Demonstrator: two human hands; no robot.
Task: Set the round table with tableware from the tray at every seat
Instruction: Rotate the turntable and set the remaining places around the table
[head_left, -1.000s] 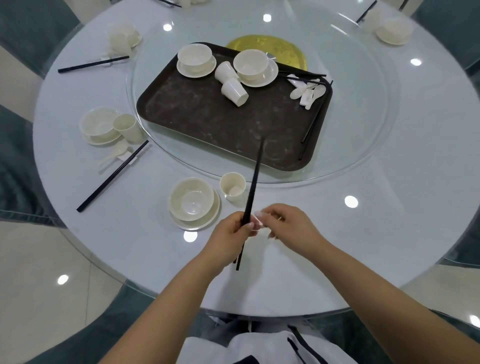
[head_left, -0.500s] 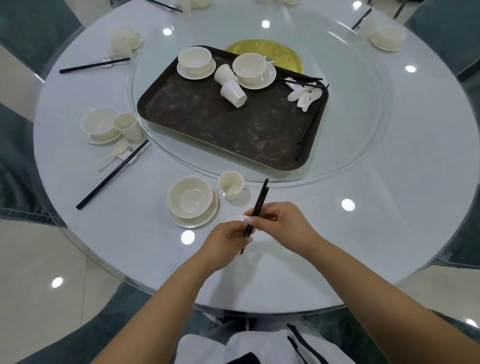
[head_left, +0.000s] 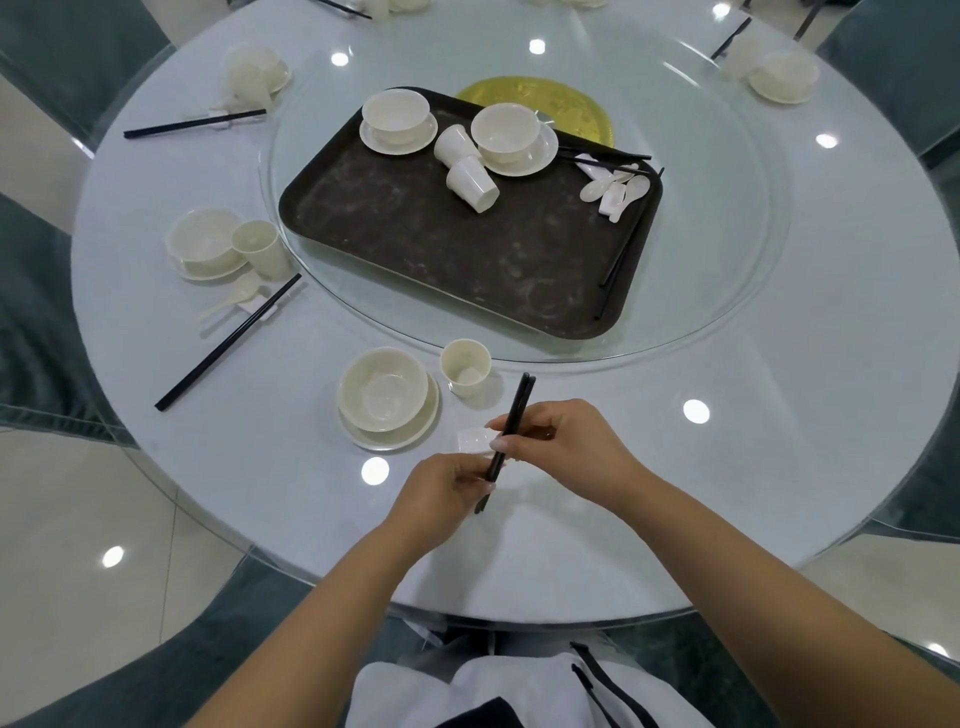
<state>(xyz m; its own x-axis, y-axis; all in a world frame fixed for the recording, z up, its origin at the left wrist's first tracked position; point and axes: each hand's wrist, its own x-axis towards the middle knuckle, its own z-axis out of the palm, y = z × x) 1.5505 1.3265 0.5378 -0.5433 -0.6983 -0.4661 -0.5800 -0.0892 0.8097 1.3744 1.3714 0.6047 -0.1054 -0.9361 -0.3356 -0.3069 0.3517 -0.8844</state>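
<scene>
A: What are the two hands doing now, near the bowl (head_left: 383, 393)?

B: Both are holding one pair of black chopsticks (head_left: 511, 423), just to the right of the bowl. The left hand (head_left: 441, 488) is pinching the near end, and the right hand (head_left: 566, 447) is curling its fingers around the middle. I think she is holding them with both hands so the two sticks are staying even.

A: And the small white rest (head_left: 474, 440)?

B: It is lying right of the bowl, under the chopsticks. Probably the chopsticks are going on it, as at the seat to the left.

A: Is the cup (head_left: 465, 366) standing there already?

B: Yes, upright, behind and right of the bowl. The tray (head_left: 415, 244) is sitting further behind the bowl, on the glass turntable (head_left: 727, 249), and it is carrying two more bowls, two cups lying down, spoons and chopsticks, so I judge some seats are waiting.
</scene>
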